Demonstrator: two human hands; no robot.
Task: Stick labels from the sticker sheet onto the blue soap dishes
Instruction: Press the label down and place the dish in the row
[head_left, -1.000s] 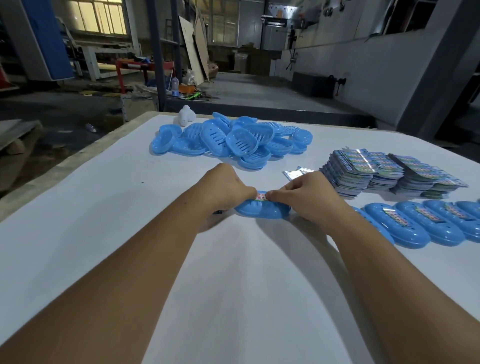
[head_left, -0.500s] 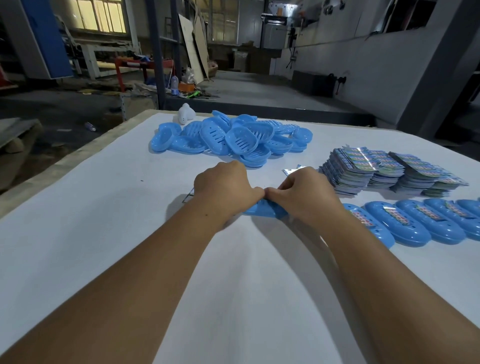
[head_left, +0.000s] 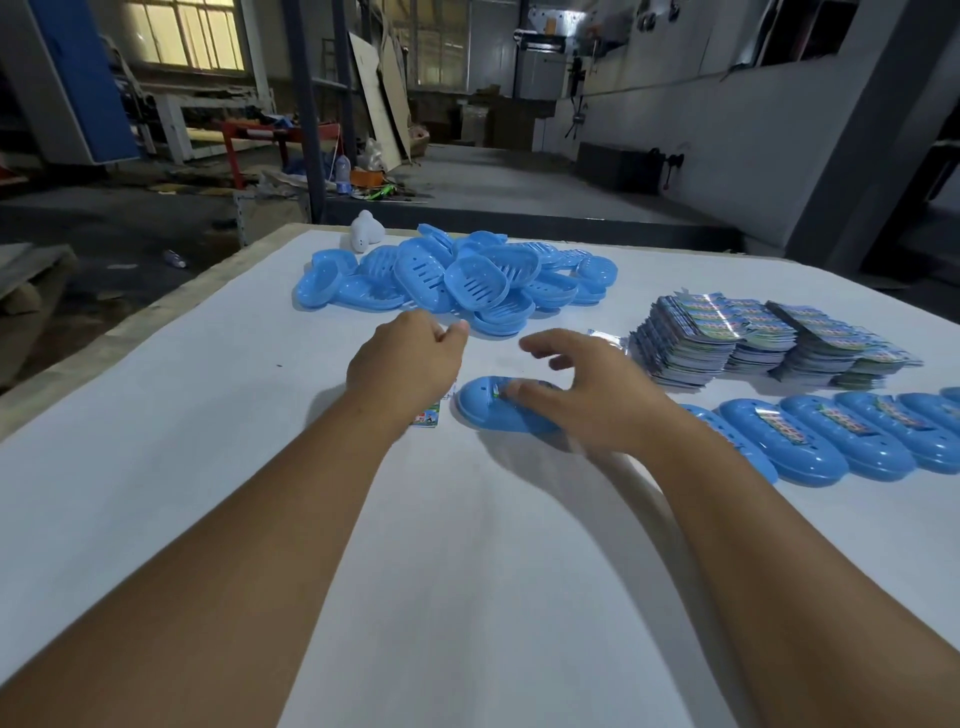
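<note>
Both hands hover unclenched, grip empty: right hand over the upturned soap dish, long axis nine-to-three on the worktop, sticker sheet under left hand.

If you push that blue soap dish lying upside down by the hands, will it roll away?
Probably not. The soap dish lies on its flat rim, so it would likely slide on the smooth white table. It looks like thin, hollow plastic, so probably light and fairly stiff.
</note>
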